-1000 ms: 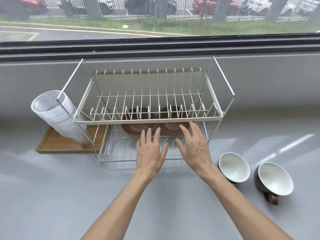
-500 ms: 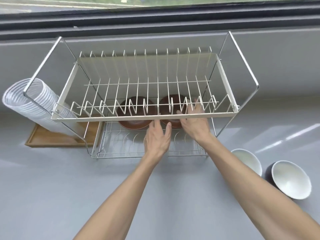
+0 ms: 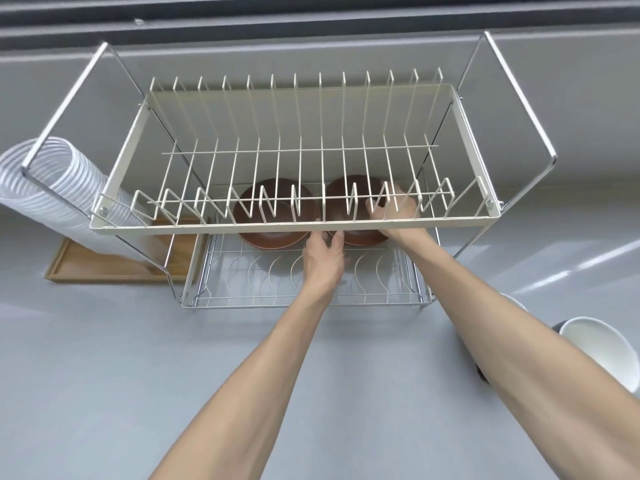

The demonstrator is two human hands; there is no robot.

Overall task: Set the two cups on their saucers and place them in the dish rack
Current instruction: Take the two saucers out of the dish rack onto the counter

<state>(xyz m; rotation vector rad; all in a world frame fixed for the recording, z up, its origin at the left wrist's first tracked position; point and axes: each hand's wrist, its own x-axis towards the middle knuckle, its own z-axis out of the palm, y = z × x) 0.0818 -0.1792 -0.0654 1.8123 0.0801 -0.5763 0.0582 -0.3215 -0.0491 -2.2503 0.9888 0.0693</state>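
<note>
Two brown saucers lie side by side on the lower tier of the dish rack [image 3: 460, 220], the left saucer [image 3: 277, 233] and the right saucer [image 3: 346, 202]. My left hand [image 3: 323, 261] reaches under the upper tier's front bar between them, fingers apart, tips at the saucers' near edges. My right hand [image 3: 394, 213], seen through the upper wires, curls around the right saucer's right rim. On the counter at the right stands a dark cup with a white inside [image 3: 595, 351]. The second cup [image 3: 516, 301] is almost hidden behind my right forearm.
The rack's upper tier holds nothing and overhangs the saucers. A stack of clear plastic cups [image 3: 52, 188] lies tilted over a wooden tray [image 3: 104, 268] left of the rack. Grey counter [image 3: 104, 375] spreads in front; a grey wall ledge runs behind.
Both hands have pushed forward under the upper tier to the saucers. My head has moved closer and tilted down, so the window has left the view.
</note>
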